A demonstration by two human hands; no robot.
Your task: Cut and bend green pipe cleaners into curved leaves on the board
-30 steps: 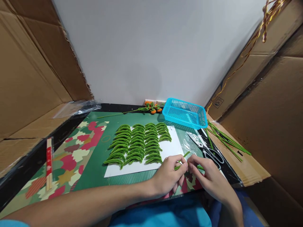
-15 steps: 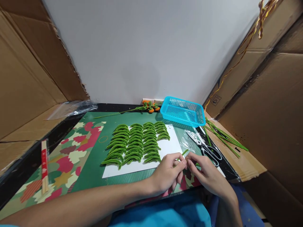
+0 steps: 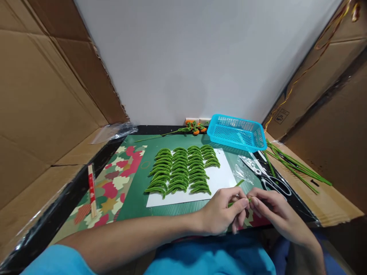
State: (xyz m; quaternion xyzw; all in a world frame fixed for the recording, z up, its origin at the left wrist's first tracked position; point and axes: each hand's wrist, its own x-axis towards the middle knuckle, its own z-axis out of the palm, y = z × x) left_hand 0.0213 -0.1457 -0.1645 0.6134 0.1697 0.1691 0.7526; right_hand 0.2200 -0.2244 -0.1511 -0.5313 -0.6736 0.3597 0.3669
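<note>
Close to the front edge of the table, my left hand [image 3: 225, 210] and my right hand [image 3: 276, 210] meet fingertip to fingertip. Both pinch a green pipe cleaner [image 3: 239, 183]; one piece of it sticks up past the left fingers, and most of the rest is hidden by them. Left of my hands, a white sheet [image 3: 223, 179] carries columns of curved, leaf-like green pipe cleaner pieces [image 3: 179, 172]. Black-and-white scissors [image 3: 265, 177] lie partly open beyond my right hand, beside a clear plastic bag [image 3: 243, 170].
A blue basket [image 3: 237, 147] stands at the back right. Orange flowers on a green stem [image 3: 196, 128] lie along the back. Loose green pipe cleaners [image 3: 298, 166] rest on cardboard at right. Wrapped chopsticks [image 3: 92, 191] lie at left. Cardboard walls [image 3: 57, 95] flank the table.
The view has swung left, so everything appears further right. Both hands stay together on the pipe cleaner, with small shifts of the fingers. The leaf-like pieces lie as before.
</note>
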